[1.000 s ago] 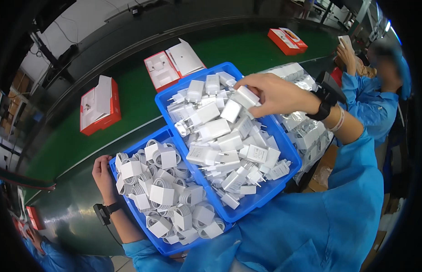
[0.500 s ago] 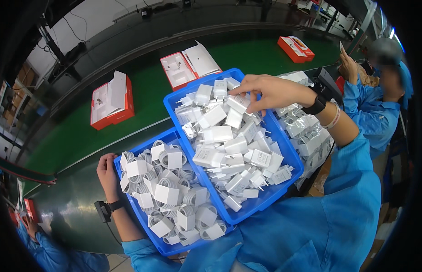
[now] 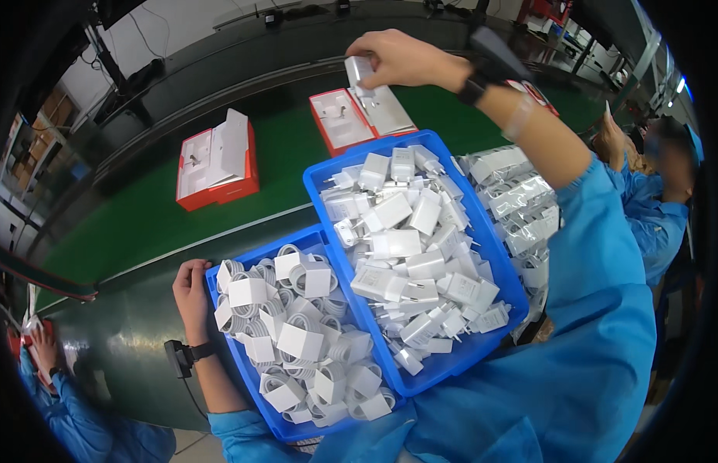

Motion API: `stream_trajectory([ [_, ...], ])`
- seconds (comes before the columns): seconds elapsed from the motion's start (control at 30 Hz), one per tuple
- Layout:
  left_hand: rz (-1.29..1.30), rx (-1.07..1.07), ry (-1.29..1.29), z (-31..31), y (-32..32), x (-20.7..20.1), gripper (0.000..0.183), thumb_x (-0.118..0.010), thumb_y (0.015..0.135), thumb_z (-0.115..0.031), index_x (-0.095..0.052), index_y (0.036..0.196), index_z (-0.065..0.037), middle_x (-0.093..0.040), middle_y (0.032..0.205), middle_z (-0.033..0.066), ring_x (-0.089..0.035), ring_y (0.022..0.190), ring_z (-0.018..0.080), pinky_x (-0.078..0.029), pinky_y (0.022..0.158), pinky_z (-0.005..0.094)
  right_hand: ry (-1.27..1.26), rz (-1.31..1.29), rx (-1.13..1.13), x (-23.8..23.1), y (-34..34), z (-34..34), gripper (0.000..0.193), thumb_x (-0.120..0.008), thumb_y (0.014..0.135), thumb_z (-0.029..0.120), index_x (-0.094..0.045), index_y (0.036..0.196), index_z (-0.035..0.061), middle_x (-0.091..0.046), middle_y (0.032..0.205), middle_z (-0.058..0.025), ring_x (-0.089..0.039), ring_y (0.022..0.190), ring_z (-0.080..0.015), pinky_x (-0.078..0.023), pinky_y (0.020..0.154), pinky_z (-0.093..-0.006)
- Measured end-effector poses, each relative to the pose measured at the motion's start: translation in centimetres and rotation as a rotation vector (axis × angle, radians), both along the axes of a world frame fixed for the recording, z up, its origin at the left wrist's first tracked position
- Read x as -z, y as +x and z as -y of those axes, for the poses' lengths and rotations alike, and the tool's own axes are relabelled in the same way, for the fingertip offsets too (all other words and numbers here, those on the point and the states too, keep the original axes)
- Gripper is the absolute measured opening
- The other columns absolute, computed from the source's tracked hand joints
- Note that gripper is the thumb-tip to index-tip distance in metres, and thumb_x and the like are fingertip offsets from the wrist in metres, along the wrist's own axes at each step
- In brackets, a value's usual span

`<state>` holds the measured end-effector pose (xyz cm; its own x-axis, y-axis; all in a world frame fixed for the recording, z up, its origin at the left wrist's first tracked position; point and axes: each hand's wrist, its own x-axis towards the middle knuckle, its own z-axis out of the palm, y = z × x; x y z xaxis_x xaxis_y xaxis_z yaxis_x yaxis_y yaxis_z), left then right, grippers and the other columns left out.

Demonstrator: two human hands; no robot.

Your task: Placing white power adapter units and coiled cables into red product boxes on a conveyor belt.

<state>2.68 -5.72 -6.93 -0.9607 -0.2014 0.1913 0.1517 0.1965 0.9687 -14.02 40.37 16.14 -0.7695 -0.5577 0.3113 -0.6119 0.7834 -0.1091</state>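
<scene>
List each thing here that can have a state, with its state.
Right hand: gripping a white charger
Left hand: curled by left bin
Left bin: open, full of coiled cables
Right bin: open, full of chargers
Left red box: open
Middle red box: open
Clear bags: filled

White wall (image 3: 193,25) behind; bright light (image 3: 682,85) upper right; shelving (image 3: 36,147) far left; pale floor (image 3: 195,447) below.

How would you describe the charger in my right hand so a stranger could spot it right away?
Find the green belt, then the open red-and-white box nearest the blue tray of chargers. At that box's far side, your right hand grips a white charger. Unlike the chargers heaped in the tray, this one is held up, apart from the rest.
</scene>
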Motion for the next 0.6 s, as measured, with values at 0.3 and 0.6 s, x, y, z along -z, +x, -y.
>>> stream_trajectory([
  [0.3, 0.031, 0.014, 0.037, -0.1, -0.2, 0.4, 0.017, -0.055, 0.099, -0.012, -0.064, 0.097, 0.003, -0.067, 0.092, 0.0064, -0.061, 0.088, 0.0109, -0.047, 0.082, 0.0237, 0.289, 0.052, 0.128, 11.0, -11.3, 1.3, 0.056, -0.072, 0.072, 0.025, -0.063, 0.122, 0.0014, -0.06, 0.115, -0.0199, -0.059, 0.11, -0.0372, -0.048, 0.096, -0.0435],
  [0.6, 0.03, -0.011, 0.011, -0.4, -0.3, -0.1, 0.019, -0.055, 0.099, -0.015, -0.064, 0.096, 0.001, -0.067, 0.091, 0.0055, -0.061, 0.086, 0.0105, -0.046, 0.08, 0.0235, 0.279, 0.05, 0.089, 12.2, -12.6, 0.2, 0.053, -0.074, 0.073, 0.026, -0.065, 0.119, 0.001, -0.064, 0.113, -0.0208, -0.061, 0.107, -0.0358, -0.048, 0.096, -0.0401],
])
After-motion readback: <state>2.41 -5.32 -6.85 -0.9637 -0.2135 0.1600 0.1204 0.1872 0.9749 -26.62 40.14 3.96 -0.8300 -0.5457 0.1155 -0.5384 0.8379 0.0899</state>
